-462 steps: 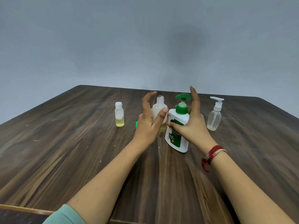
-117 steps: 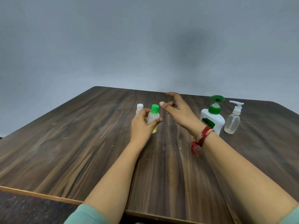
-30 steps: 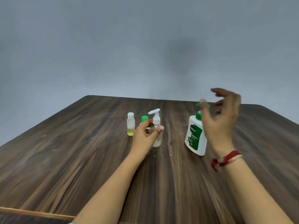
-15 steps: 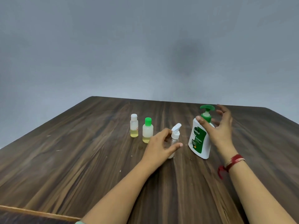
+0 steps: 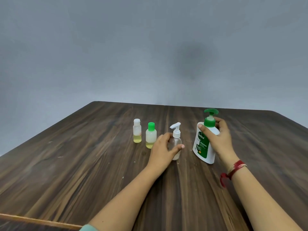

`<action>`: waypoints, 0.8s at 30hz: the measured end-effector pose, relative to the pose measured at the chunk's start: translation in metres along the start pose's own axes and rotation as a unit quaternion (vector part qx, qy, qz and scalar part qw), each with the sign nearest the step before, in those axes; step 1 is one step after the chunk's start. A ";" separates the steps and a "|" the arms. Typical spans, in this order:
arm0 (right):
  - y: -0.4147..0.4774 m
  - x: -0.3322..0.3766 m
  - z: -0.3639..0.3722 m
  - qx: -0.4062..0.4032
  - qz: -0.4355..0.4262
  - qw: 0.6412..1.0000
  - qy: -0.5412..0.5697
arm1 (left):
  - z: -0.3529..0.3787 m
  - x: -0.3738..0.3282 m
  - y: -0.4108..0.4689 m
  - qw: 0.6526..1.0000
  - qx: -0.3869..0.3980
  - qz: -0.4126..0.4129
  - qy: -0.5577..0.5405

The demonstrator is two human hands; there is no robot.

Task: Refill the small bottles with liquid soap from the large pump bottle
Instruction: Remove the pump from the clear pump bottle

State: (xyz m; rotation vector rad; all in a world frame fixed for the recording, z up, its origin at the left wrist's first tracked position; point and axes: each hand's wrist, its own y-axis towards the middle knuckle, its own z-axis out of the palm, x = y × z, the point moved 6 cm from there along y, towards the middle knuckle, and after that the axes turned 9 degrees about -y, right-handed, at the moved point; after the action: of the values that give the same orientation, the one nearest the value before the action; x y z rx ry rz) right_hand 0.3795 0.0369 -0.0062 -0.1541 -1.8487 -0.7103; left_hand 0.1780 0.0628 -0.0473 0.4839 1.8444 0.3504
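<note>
The big soap bottle [image 5: 202,145] stands on the right part of the brown wooden table [image 5: 83,164]. It is white with a green pump on top and a green label that says Dettol. You cannot see through it, so how much soap is inside cannot be told. The right hand [image 5: 219,140] holds it near the top, with the thumb on the front and the other fingers wrapped round the back, where they are mostly hidden. Just to its left stands a small clear bottle with a white pump [image 5: 176,139]. The left hand [image 5: 162,151] grips it, thumb in front and fingers curled round the far side. The hand covers part of this bottle, and it is hard to make out if anything is in it. Further left are 2 more small bottles, standing close together with their caps on. The green cap bottle [image 5: 151,136] looks cloudy and has a little yellow liquid at the bottom; the left hand hides its lower right edge. The white cap bottle [image 5: 137,132] has yellow liquid in its lower part and a tiny red mark too small to read. A red band [image 5: 233,170] sits on the right wrist. A bit of pale green sleeve [image 5: 86,228] is cut off at the bottom edge. Behind the table is a plain grey wall [image 5: 100,47].
</note>
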 end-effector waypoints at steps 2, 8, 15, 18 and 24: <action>0.000 -0.001 0.001 0.011 0.004 1.000 -0.013 | 0.002 0.001 0.000 1.000 0.012 0.005 0.008; 0.001 -0.001 -0.002 0.020 0.004 0.999 -0.033 | -0.026 -0.018 -0.007 0.994 -0.064 0.074 0.038; 0.000 -0.003 -0.001 0.018 0.011 0.999 -0.033 | -0.079 0.018 0.001 0.969 -0.226 -0.068 0.068; 0.000 -0.005 -0.001 0.024 0.014 0.999 -0.032 | -0.069 0.033 0.003 0.974 -0.158 -0.116 0.112; 0.002 -0.009 -0.001 0.025 0.019 0.999 -0.033 | -0.065 0.038 0.010 0.976 -0.151 -0.122 0.097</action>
State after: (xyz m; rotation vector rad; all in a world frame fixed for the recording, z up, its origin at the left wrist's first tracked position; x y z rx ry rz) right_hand 0.3845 0.0399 -0.0137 -0.1813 -1.9190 -0.6398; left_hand 0.1072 0.0901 -0.0538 0.0122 1.9696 0.5132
